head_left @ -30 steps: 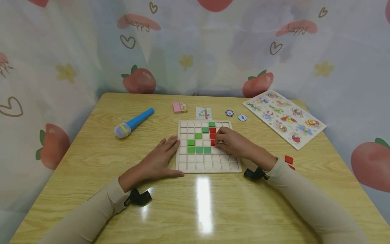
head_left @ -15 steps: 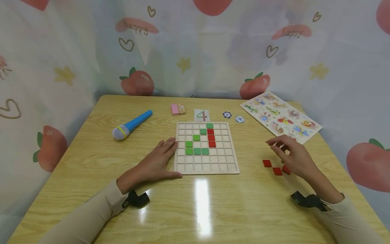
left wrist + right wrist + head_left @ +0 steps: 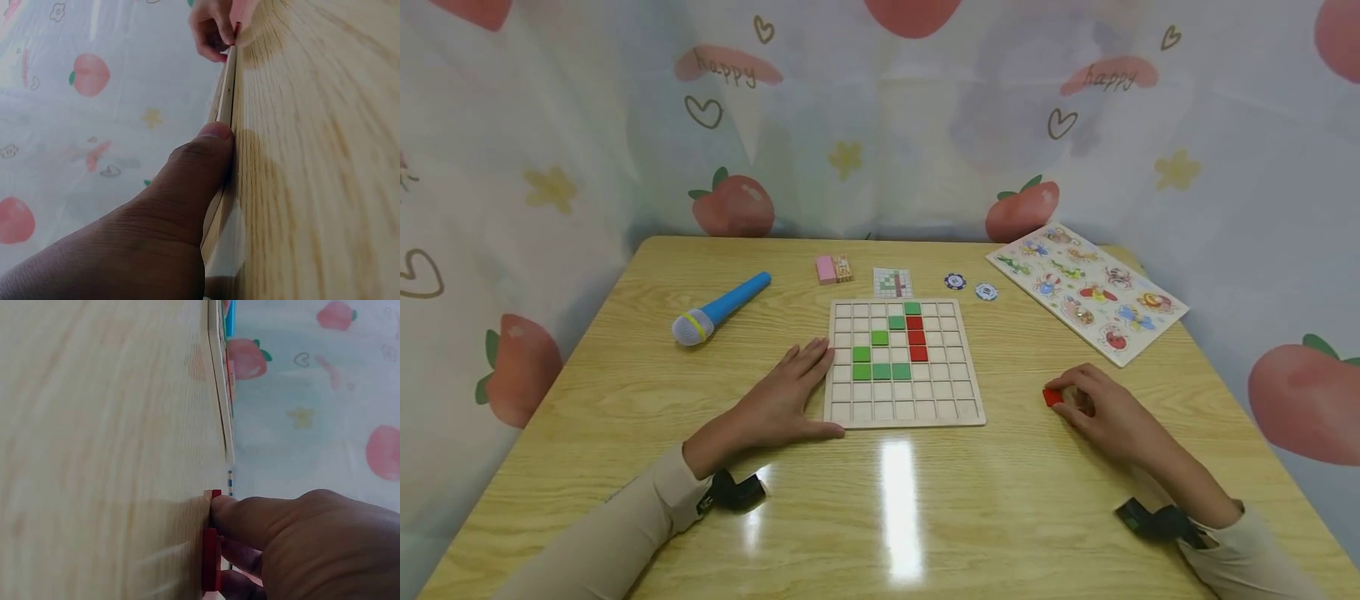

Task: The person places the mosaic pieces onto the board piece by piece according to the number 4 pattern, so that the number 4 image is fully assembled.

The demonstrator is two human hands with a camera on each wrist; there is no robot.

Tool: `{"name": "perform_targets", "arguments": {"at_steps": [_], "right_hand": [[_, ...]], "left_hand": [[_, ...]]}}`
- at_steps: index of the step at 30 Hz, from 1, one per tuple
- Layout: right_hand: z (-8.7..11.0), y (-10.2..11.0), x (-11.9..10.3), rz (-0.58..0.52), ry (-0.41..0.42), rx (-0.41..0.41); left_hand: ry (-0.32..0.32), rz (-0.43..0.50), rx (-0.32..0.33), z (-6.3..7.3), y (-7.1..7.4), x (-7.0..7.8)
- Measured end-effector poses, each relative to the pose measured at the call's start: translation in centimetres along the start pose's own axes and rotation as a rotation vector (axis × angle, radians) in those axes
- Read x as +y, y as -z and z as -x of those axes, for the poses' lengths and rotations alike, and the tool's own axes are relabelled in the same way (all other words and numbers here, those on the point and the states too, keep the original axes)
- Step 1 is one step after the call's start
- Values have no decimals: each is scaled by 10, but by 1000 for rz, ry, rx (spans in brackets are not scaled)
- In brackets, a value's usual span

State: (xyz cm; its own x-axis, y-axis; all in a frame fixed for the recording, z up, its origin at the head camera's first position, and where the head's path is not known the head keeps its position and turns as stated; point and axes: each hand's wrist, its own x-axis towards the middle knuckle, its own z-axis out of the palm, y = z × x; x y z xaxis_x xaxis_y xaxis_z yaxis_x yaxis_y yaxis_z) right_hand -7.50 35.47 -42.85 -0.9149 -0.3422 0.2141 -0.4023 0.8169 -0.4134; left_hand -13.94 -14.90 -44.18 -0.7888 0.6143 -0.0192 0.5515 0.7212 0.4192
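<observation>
A square wooden grid board (image 3: 937, 409) lies mid-table, with several green tiles (image 3: 879, 337) and a column of 3 red tiles (image 3: 916, 337) in its cells. My left hand (image 3: 781, 397) rests spread at the board's left side, fingers on the edge; its thumb (image 3: 209, 147) presses the near edge in the left wrist view. Off to the right of the board, my right hand (image 3: 1118, 423) pinches a red square tile (image 3: 1051, 398) between thumb and finger, low at the tabletop. Another red tile (image 3: 211, 559) stands out nearer in the right wrist view; the hand hides it from the head view.
Behind the board lies a small pattern card (image 3: 892, 282). Two poker chips (image 3: 955, 282) are right of it, and a pink-and-patterned small box (image 3: 834, 269) is left. A blue toy microphone (image 3: 722, 308) lies left; an insect puzzle board (image 3: 1086, 292) lies back right.
My right hand has left the red column on the board, moved right to the loose red tiles, and lowered to pinch one. The left hand stays at the board's edge.
</observation>
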Motion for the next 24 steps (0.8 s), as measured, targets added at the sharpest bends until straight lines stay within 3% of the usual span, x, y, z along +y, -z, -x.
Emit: {"name": "perform_targets", "arguments": {"at_steps": [9, 15, 24], "right_hand": [[-8, -1, -3, 18, 24, 24], [-46, -3, -31, -5, 139, 37], [-111, -40, -89, -68, 147, -227]], "left_hand": [[-5, 1, 1, 0, 0, 0], [-5, -13, 4, -1, -2, -2], [-1, -1, 2, 0, -2, 0]]}}
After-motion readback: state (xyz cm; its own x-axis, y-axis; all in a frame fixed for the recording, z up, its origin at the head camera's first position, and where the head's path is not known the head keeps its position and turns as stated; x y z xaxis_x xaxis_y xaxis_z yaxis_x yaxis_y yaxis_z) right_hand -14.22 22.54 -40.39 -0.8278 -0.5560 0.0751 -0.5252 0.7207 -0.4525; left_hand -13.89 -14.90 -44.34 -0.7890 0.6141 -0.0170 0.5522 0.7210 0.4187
